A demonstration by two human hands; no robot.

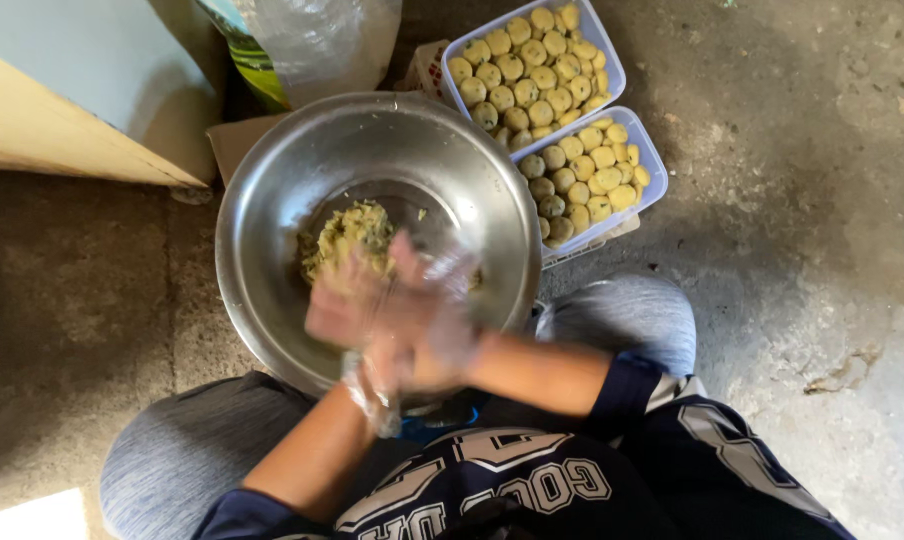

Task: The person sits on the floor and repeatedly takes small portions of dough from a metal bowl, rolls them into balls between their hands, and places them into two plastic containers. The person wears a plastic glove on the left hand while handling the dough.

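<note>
Two hands, seen from the head camera, are pressed together over the near rim of a large round stainless-steel bowl [272,200] that sits on a bare grey concrete floor [802,220] between the person's grey-clad knees. Both the left hand [357,305] and the right hand [427,330] wear thin clear plastic gloves and are blurred; palms meet one over the other, and whether anything lies between them cannot be told. Inside the bowl, at its far left side just beyond the hands, lies a lump of pale yellow-green crumbly dough [347,235]. Beyond the bowl stand two rectangular clear plastic tubs, the farther tub [612,60] and the nearer tub [654,160], touching each other and each packed with round yellow-green dough patties [582,170]. A crumpled clear plastic bag [322,40] rests behind the bowl.
</note>
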